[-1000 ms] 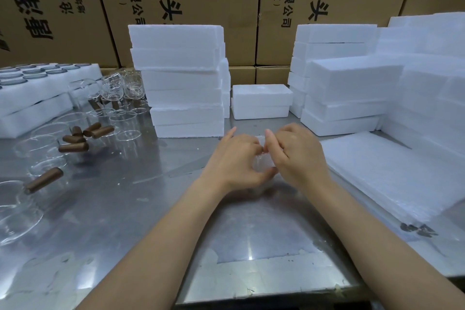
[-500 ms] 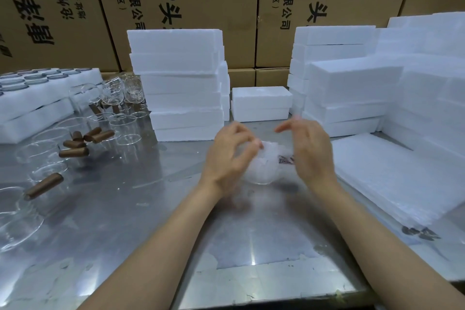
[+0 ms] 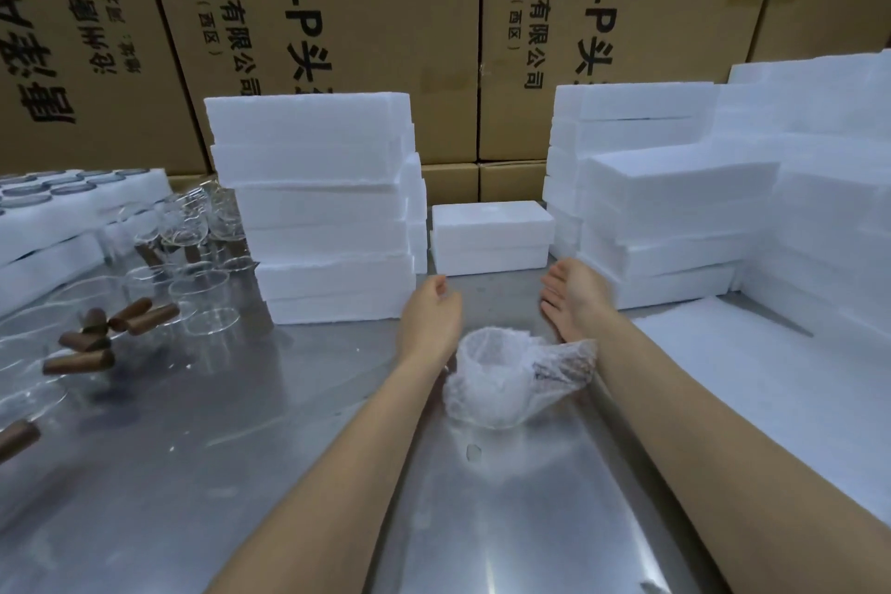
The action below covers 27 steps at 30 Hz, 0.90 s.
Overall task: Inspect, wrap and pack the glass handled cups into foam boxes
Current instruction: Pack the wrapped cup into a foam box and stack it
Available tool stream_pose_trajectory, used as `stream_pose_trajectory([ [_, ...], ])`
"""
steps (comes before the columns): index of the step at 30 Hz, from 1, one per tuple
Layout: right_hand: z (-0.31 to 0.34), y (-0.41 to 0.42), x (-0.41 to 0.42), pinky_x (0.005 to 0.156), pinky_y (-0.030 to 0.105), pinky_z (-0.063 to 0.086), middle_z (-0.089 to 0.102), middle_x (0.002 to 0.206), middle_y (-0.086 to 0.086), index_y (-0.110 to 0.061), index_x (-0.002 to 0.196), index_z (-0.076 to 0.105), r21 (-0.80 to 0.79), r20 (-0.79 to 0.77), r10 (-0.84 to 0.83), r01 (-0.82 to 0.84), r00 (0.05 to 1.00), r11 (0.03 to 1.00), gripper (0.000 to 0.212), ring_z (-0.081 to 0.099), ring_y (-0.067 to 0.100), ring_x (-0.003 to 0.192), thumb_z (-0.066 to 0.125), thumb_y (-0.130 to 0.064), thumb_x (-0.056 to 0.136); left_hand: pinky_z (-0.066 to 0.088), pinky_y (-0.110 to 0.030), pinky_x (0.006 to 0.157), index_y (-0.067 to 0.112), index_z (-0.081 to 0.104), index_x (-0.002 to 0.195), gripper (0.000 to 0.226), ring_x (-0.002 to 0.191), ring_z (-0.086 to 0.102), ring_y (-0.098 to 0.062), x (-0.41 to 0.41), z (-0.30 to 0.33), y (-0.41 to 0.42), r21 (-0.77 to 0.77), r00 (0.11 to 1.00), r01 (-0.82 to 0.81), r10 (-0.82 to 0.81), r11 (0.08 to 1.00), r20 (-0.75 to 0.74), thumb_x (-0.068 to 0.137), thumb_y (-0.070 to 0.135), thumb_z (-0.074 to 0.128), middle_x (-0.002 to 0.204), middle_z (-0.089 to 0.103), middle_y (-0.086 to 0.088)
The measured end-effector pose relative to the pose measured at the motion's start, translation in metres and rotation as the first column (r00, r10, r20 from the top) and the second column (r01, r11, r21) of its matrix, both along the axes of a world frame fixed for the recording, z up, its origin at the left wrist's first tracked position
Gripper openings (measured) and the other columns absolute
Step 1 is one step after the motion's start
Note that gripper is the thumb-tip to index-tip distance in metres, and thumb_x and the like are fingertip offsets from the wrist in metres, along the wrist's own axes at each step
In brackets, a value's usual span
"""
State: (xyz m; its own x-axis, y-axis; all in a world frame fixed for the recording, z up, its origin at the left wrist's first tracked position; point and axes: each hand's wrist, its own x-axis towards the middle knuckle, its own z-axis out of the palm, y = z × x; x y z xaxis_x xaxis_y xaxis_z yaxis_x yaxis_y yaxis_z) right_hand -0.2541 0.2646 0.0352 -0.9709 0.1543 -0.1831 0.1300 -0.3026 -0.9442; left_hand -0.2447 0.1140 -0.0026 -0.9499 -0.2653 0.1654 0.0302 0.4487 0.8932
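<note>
A glass cup wrapped in white foam sheet (image 3: 501, 381) stands on the steel table (image 3: 241, 473) between my forearms, its brown handle showing through the wrap on the right. My left hand (image 3: 431, 316) hovers beyond the cup with fingers loosely curled and holds nothing. Palm up, my right hand (image 3: 576, 299) is stretched forward with straight fingers and is empty. Just beyond both hands lies a single closed foam box (image 3: 492, 236).
Stacks of white foam boxes stand at centre left (image 3: 318, 207) and right (image 3: 675, 207). Unwrapped glass cups with brown handles (image 3: 125, 318) crowd the left of the table. A pile of foam sheets (image 3: 752, 376) lies at right. Cardboard cartons (image 3: 385, 15) form the back wall.
Both hands let go of the wrapped cup and moved forward past it toward the foam box. The cup now stands alone between my forearms.
</note>
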Motion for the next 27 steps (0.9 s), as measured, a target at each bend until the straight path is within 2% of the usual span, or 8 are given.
stream_pose_trajectory([
  [2,-0.003,-0.002,-0.014,0.111,0.033,0.026,0.037,0.149,0.013,-0.002,0.143,0.033,-0.02,-0.032,-0.005,0.004,0.999,1.0,0.047,0.033,0.027,0.138,0.031,-0.019,0.1,0.037,-0.032,0.093,0.016,0.046,0.136,0.041,0.121,0.049,-0.026,-0.013,0.002,0.003,-0.073,1.0,0.026,-0.026,0.997,-0.003,0.096,0.025,0.042,0.137,0.051,-0.004],
  [4,-0.007,-0.003,-0.026,0.112,0.035,0.024,0.036,0.149,0.013,-0.002,0.143,0.034,-0.026,-0.052,-0.023,0.021,0.998,0.999,0.047,0.031,0.027,0.138,0.03,-0.02,0.099,0.041,-0.034,0.084,0.016,0.048,0.126,0.034,0.11,0.053,-0.028,-0.026,0.004,0.006,-0.126,0.999,0.047,-0.047,0.991,0.006,0.093,0.025,0.044,0.125,0.056,-0.007],
  [6,-0.01,-0.003,-0.04,0.113,0.037,0.021,0.038,0.148,0.013,-0.003,0.142,0.035,-0.031,-0.063,-0.039,0.037,0.997,0.999,0.047,0.032,0.028,0.137,0.03,-0.021,0.099,0.046,-0.039,0.087,0.016,0.047,0.121,0.032,0.104,0.055,-0.03,-0.037,0.004,0.008,-0.142,0.998,0.058,-0.057,0.988,0.01,0.09,0.025,0.047,0.116,0.058,-0.006],
  [9,-0.011,-0.003,-0.055,0.112,0.038,0.028,0.059,0.118,-0.001,-0.021,0.117,0.056,-0.027,-0.08,-0.077,0.075,0.994,0.997,0.03,0.053,0.021,0.115,0.033,-0.023,0.097,0.047,-0.042,0.09,0.016,0.047,0.118,0.032,0.105,0.055,-0.031,-0.048,0.005,0.01,-0.134,0.999,0.032,-0.035,0.991,-0.02,0.087,0.023,0.049,0.115,0.059,-0.006],
  [12,-0.01,-0.005,-0.064,0.11,0.046,0.028,0.049,0.137,0.009,-0.009,0.125,0.049,0.04,-0.078,-0.114,0.117,0.99,0.992,0.037,0.041,0.029,0.13,0.033,-0.023,0.095,0.046,-0.041,0.091,0.014,0.044,0.122,0.037,0.109,0.053,-0.031,-0.055,0.005,0.012,-0.146,0.999,0.017,-0.022,0.989,-0.034,0.087,0.025,0.051,0.122,0.055,-0.007],
  [15,-0.012,-0.006,-0.072,0.109,0.051,0.031,0.043,0.138,0.017,-0.001,0.125,0.043,0.106,-0.075,-0.165,0.172,0.984,0.979,0.039,0.039,0.033,0.127,0.034,-0.022,0.093,0.045,-0.043,0.094,0.012,0.041,0.123,0.042,0.113,0.051,-0.031,-0.06,0.005,0.011,-0.141,1.0,-0.006,0.004,0.99,-0.014,0.087,0.03,0.052,0.126,0.052,-0.007],
  [21,-0.013,-0.005,-0.08,0.108,0.049,0.033,0.044,0.137,0.016,-0.005,0.123,0.045,0.11,-0.064,-0.168,0.174,0.984,0.979,0.036,0.042,0.031,0.126,0.035,-0.022,0.093,0.044,-0.044,0.095,0.013,0.039,0.13,0.05,0.115,0.05,-0.029,-0.062,0.007,0.012,-0.114,1.0,-0.019,0.021,0.993,0.019,0.086,0.036,0.051,0.131,0.05,-0.004],
  [27,-0.012,-0.003,-0.074,0.11,0.05,0.03,0.039,0.142,0.018,-0.002,0.129,0.041,0.133,-0.058,-0.151,0.158,0.987,0.979,0.042,0.037,0.032,0.131,0.035,-0.022,0.093,0.045,-0.04,0.093,0.012,0.035,0.138,0.056,0.117,0.05,-0.027,-0.057,0.009,0.007,-0.046,1.0,0.002,-0.003,0.999,-0.016,0.087,0.03,0.052,0.135,0.049,-0.004],
])
